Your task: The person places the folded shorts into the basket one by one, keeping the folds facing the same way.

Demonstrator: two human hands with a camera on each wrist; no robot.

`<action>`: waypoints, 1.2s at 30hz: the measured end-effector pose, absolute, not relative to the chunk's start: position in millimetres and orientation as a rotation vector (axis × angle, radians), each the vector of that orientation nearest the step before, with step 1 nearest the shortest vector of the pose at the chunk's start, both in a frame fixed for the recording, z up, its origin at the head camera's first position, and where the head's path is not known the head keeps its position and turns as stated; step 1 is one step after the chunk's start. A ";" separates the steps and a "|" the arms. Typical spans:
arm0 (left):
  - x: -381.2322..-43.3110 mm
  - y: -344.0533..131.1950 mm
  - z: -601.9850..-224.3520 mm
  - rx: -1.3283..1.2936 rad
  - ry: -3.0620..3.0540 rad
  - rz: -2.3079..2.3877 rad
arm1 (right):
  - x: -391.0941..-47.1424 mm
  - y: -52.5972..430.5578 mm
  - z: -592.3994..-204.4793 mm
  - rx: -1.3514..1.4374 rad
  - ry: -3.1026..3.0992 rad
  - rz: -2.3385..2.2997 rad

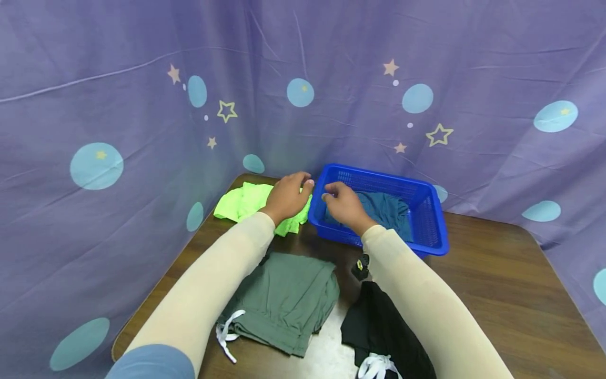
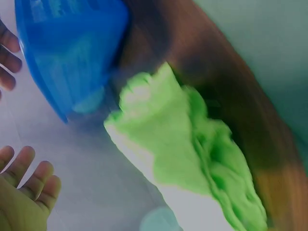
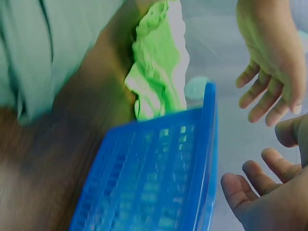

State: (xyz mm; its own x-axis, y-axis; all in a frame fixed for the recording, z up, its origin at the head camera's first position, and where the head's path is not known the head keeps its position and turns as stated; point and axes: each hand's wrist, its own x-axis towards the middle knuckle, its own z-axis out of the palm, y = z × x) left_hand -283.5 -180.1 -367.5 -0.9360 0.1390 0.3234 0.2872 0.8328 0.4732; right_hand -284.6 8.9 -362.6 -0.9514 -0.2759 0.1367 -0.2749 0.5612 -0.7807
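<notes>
My left hand (image 1: 288, 196) hovers over the right part of a neon green garment (image 1: 243, 202), fingers loosely bent and holding nothing. Facing it, my right hand (image 1: 346, 207) is above the left side of a blue plastic basket (image 1: 436, 231), also without anything in its grasp. Inside the basket lies a crumpled teal-blue garment (image 1: 385, 210). In the left wrist view the neon garment (image 2: 168, 139) sits in loose folds, apart from the spread fingers (image 2: 36, 180). The right wrist view has both hands in the air beside the basket's slotted wall (image 3: 144, 168).
Folded grey-green drawstring shorts (image 1: 293, 295) lie on the wooden table (image 1: 502, 279) nearer to me. To their right is a black garment (image 1: 374, 321) with white cord, partly under my right forearm. A purple patterned curtain (image 1: 341, 52) hangs behind the table.
</notes>
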 end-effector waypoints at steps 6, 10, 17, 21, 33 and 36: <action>-287.8 -208.9 -376.1 -0.234 -2.776 -0.772 | -277.2 -11.7 -366.6 -0.547 2.698 -1.423; -289.4 -221.6 -382.5 -0.183 -2.805 -0.724 | -268.9 -22.2 -371.2 -0.646 2.627 -1.483; -292.6 -244.5 -397.4 -0.042 -2.802 -0.611 | -255.4 -40.3 -382.4 -0.783 2.440 -1.634; -291.8 -262.1 -410.6 0.093 -2.856 -0.541 | -250.7 -51.4 -394.6 -0.767 2.394 -1.595; -282.1 -283.6 -434.3 0.323 -2.977 -0.550 | -243.5 -84.1 -426.7 -0.660 2.579 -1.153; -283.3 -283.9 -436.9 0.340 -2.975 -0.566 | -247.9 -83.5 -433.2 -0.588 2.586 -1.132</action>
